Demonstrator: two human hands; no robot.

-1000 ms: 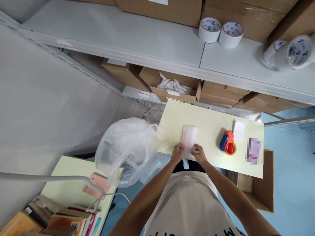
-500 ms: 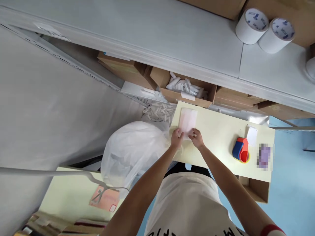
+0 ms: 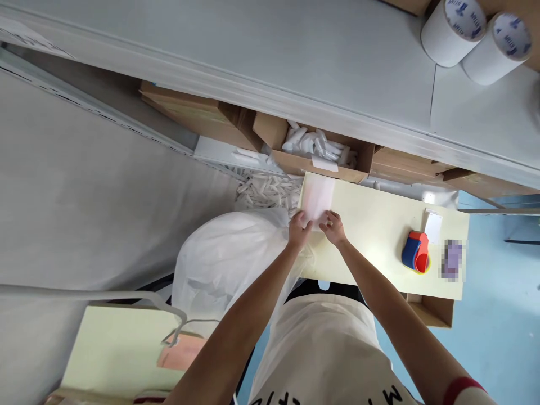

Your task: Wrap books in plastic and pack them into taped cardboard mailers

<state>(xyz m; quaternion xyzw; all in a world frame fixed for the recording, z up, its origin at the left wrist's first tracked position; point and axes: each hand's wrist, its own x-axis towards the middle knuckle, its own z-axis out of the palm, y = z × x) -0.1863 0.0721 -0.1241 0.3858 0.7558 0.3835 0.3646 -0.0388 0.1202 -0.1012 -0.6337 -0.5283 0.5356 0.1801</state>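
Observation:
A flat, pale pink-and-white rectangular packet (image 3: 318, 197) lies at the far left end of the cream table (image 3: 371, 225). My left hand (image 3: 300, 229) pinches its near left corner. At the near right corner, my right hand (image 3: 333, 227) has its fingers closed on the edge, a ring showing on one finger. Whether the packet is a sheet or a filled bag I cannot tell. Just left of my left hand bulges a large translucent white plastic bag (image 3: 223, 253), which touches the table's side.
Beyond the table, a cardboard box (image 3: 310, 164) holds white rolled pieces; more lie in a heap (image 3: 270, 191). A red-and-blue tape dispenser (image 3: 417, 251), a white card (image 3: 433, 226) and a blurred purple item (image 3: 453, 260) sit at right. A grey shelf (image 3: 295, 67) overhangs the far side.
Both hands have slid the packet slightly away from me, toward the table's far edge. My grip on its near corners stays. The camera view has shifted a little.

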